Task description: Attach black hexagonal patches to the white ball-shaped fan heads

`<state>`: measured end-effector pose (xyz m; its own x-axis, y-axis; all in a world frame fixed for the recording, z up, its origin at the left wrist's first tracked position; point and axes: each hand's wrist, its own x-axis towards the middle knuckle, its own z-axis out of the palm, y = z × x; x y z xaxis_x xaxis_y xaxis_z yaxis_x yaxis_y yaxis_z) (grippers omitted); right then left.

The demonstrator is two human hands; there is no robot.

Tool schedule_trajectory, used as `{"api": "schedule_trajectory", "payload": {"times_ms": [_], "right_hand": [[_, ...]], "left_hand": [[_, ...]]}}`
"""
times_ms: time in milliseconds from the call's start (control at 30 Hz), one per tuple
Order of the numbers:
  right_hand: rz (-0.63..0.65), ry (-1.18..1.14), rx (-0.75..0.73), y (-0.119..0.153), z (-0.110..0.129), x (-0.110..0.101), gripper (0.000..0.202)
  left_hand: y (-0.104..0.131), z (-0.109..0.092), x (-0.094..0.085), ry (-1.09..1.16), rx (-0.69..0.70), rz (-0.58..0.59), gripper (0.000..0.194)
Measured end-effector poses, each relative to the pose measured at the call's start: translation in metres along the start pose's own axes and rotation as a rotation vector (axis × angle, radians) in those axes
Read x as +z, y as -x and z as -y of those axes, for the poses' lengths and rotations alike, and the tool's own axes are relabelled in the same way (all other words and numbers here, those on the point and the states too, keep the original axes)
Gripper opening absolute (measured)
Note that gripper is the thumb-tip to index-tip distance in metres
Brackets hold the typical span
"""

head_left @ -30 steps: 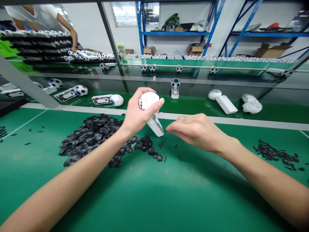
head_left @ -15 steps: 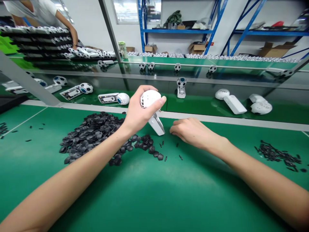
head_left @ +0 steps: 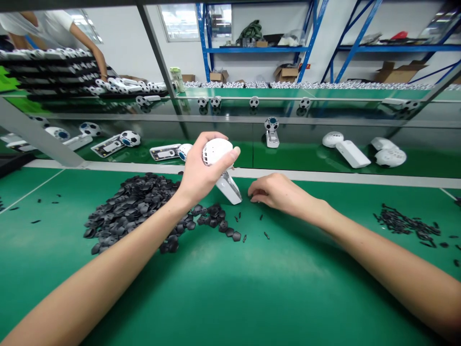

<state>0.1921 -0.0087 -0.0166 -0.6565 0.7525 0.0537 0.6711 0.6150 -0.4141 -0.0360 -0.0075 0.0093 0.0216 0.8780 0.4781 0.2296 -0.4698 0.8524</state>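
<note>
My left hand (head_left: 203, 166) is wrapped round the domed head of a white device (head_left: 229, 189), whose handle slants down to the right, close above the green table (head_left: 230, 288). To its right, my right hand (head_left: 270, 192) rests low at the table with thumb and fingers bent together; a small dark bit shows at the fingertips, too small to name. Several small black slim pieces (head_left: 266, 235) lie just below the hands. A large heap of black pentagon pieces (head_left: 137, 206) is on the left, partly behind my left forearm.
Another pile of slim black pieces (head_left: 406, 223) lies at the right. Beyond the pale table edge (head_left: 324, 178), white devices (head_left: 353, 154) and football-patterned ones (head_left: 129, 139) lie on a green belt. A person (head_left: 86, 38) stands at stacked trays (head_left: 46, 72), back left.
The camera view has shifted slightly. My left hand still holds the white device, and the fingertips of my right hand have parted a little at the table.
</note>
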Motion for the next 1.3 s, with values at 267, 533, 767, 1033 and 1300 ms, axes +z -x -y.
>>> {"api": "schedule_trajectory", "payload": {"times_ms": [267,533,767,1033,1300], "right_hand": [[0.027,-0.01,0.033,-0.001,-0.002,-0.005,0.005],[-0.041,0.183,-0.212,0.001,-0.005,-0.001,0.011],[-0.833,0.328,-0.762,0.021,0.007,-0.022,0.023],[-0.782,0.409,-0.834,0.043,0.031,-0.047,0.018],[-0.906,0.049,-0.606,0.022,0.038,-0.022,0.018]], "left_hand": [[0.0,-0.001,0.0,-0.006,-0.009,0.004,0.048],[0.0,0.0,-0.001,-0.013,-0.008,0.005,0.048],[-0.002,-0.004,-0.002,-0.032,-0.012,0.003,0.047],[-0.004,-0.011,-0.004,0.231,-0.16,0.048,0.033],[-0.005,-0.016,-0.007,0.06,-0.01,0.058,0.041]]}}
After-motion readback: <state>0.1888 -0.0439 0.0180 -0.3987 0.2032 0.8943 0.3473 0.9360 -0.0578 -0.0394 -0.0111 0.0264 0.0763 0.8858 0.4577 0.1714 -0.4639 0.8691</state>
